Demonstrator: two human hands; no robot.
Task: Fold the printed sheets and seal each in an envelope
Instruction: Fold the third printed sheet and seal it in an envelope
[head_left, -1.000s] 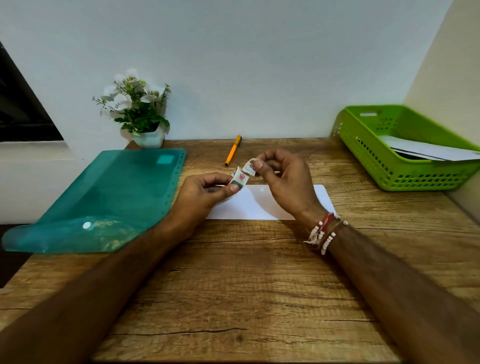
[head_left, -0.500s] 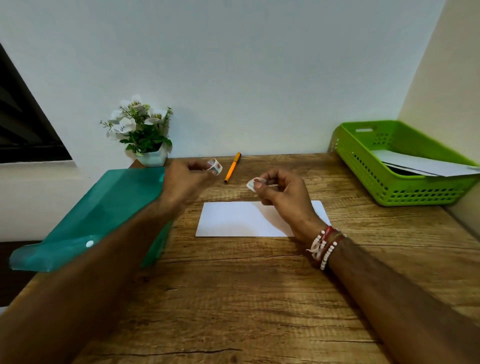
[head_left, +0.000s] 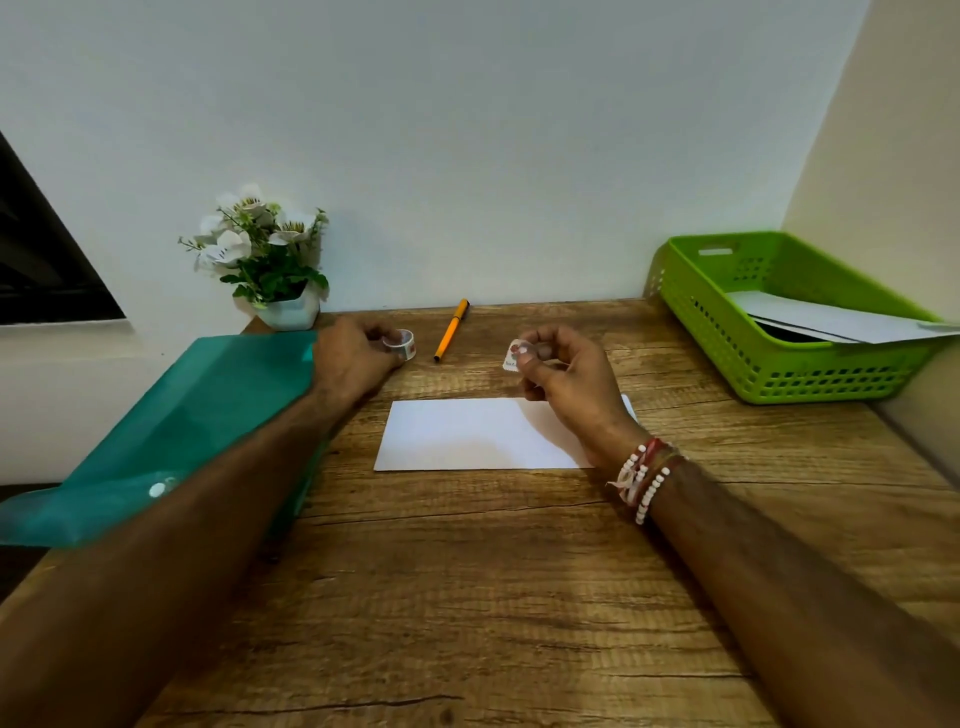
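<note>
Two hands that were working together over the envelope (head_left: 462, 434) a second ago are now well apart. Out goes the left hand (head_left: 358, 361) to eleven o'clock of the envelope, carrying the sticker roll (head_left: 401, 344) just left of the orange pen (head_left: 451, 330). Its fingers are curled round the roll, low over the bench (head_left: 493, 597), and I can't tell whether the roll has touched down. The right hand (head_left: 569, 379) holds its ground at one o'clock, over the envelope's far edge. Thumb and forefinger pinch the torn-off sticker (head_left: 513, 356), and the other fingers are loosely curled.

So the sticker is free and the roll looks like it is being parked. My read is that the seal comes next, pressed onto that envelope.

The envelope lies flat on the bench, a long matte white rectangle with a plain face up. No flap shows, so I can't say what is inside.

The sticker is tiny, thin paper, white with a red print and a toothed edge. The roll is a small glossy ring. The bench is rough, heavily grained wood.

At nine o'clock lies a teal translucent plastic folder (head_left: 182, 415) with a snap button, partly under the left forearm. At two o'clock sits a lime perforated plastic basket (head_left: 691, 312) holding white paper (head_left: 831, 322).
</note>
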